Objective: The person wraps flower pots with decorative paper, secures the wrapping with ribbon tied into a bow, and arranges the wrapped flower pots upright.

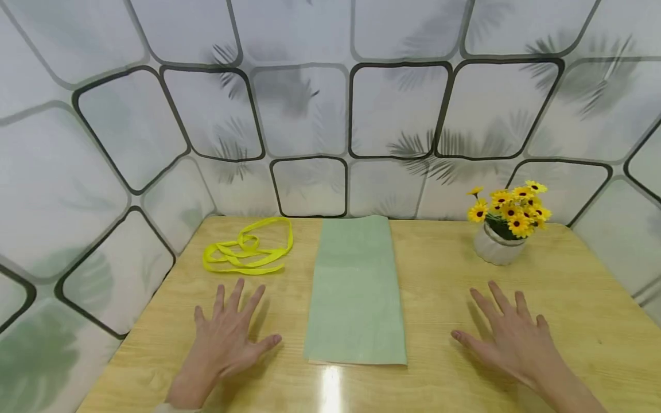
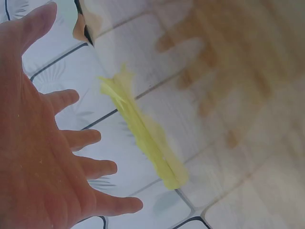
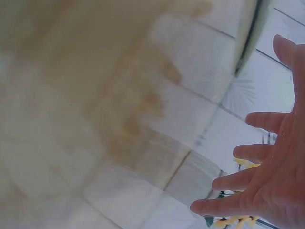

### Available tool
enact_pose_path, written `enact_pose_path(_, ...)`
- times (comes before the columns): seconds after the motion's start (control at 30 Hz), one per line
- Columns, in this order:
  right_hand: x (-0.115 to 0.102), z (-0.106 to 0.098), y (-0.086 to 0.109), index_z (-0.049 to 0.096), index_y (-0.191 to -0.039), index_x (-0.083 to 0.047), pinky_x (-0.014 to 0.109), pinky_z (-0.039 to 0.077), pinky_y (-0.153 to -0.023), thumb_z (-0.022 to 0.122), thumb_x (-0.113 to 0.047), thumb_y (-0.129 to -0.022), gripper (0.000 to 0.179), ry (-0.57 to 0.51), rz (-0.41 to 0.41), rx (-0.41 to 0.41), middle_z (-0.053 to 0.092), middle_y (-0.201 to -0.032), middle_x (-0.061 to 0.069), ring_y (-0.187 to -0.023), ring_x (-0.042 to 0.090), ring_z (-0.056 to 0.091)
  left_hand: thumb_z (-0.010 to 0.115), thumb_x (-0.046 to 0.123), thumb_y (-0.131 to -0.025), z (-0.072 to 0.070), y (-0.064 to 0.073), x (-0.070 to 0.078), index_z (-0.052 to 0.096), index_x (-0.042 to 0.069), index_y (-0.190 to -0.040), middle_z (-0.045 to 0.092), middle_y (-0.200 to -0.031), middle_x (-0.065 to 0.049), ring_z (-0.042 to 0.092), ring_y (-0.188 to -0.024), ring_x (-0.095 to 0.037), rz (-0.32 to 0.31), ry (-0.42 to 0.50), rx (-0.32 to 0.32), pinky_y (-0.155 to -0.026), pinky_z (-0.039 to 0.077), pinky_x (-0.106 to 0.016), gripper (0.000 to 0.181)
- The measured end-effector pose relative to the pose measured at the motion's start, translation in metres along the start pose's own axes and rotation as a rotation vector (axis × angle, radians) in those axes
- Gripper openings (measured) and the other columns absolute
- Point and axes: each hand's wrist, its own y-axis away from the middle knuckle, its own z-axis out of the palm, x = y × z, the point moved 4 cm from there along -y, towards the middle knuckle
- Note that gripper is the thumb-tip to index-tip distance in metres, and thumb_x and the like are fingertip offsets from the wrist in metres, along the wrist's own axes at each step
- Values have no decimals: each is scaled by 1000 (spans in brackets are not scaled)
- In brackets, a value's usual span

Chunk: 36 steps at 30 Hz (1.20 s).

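Between left fingers [image 1: 235, 296] and right fingers [image 1: 500, 297], all spread, holding nothing, green sheet [image 1: 356, 292] is lying on surface [image 1: 434, 321]; I'm judging it light, easily creased, best pinched at near corners.

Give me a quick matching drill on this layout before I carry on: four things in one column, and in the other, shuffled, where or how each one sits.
Things:
1. Ribbon
2. Pale green sheet
3. White pot
4. Left hand

Places and states:
A. Towards the far right of the table, with yellow flowers in it
B. Spread open, on the near left, empty
C. Lying flat around the middle, longer from near to far than across
D. Lying in loose loops, towards the far left

Pairs: 1-D, 2-C, 3-A, 4-B
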Motion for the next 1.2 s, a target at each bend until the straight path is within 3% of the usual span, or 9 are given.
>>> enact_pose_path(0.2,-15,-7,-2,58,-144,-10,74,49,-83,66,-65,-90,78,-109,-116,71,45,-154,28,-130,58,48,59,76,-86,0,-2,2,39,23,-159,35,-163,-24,33,-144,-60,2,22,-30,-95,32,-88,92)
enact_pose_path(0.4,-51,-10,-7,71,-126,-12,59,57,-83,80,-35,-90,44,-247,-375,166,61,-140,20,-115,42,66,60,74,-87,1,0,2,40,22,-158,36,-162,-24,34,-143,-60,-6,47,-44,-94,32,-88,91)
enact_pose_path(0.67,-97,-6,-15,76,-109,-16,40,62,-77,88,-18,-79,32,-261,-693,317,72,-121,9,-101,24,72,60,72,-89,2,0,0,41,20,-158,38,-161,-25,36,-143,-59,-7,68,-57,-96,34,-86,88)
enact_pose_path(0.77,-116,-3,-15,76,-107,-15,35,62,-77,86,-18,-83,26,-317,-775,283,73,-116,6,-101,21,72,60,71,-89,2,-3,2,41,19,-157,38,-161,-25,36,-143,-59,-3,94,-83,-95,35,-85,88)
enact_pose_path(0.87,-136,-1,-14,76,-108,-13,32,62,-80,81,-25,-90,22,-325,-814,184,73,-115,4,-103,19,72,60,71,-89,3,-6,4,43,19,-157,38,-161,-25,36,-143,-59,5,115,-118,-94,36,-85,87)
enact_pose_path(1.07,-170,2,-22,70,-131,-21,38,59,-91,64,-51,-99,45,-228,-779,-110,69,-130,1,-117,20,66,61,68,-89,6,-10,7,46,16,-154,40,-159,-25,39,-141,-57,9,128,-181,-95,37,-83,84)
enact_pose_path(1.2,-184,8,-28,71,-130,-25,40,59,-88,66,-50,-97,41,-121,-796,-138,69,-129,2,-114,21,66,64,66,-89,9,-9,9,52,15,-148,45,-155,-26,45,-138,-55,8,129,-229,-94,41,-81,79)
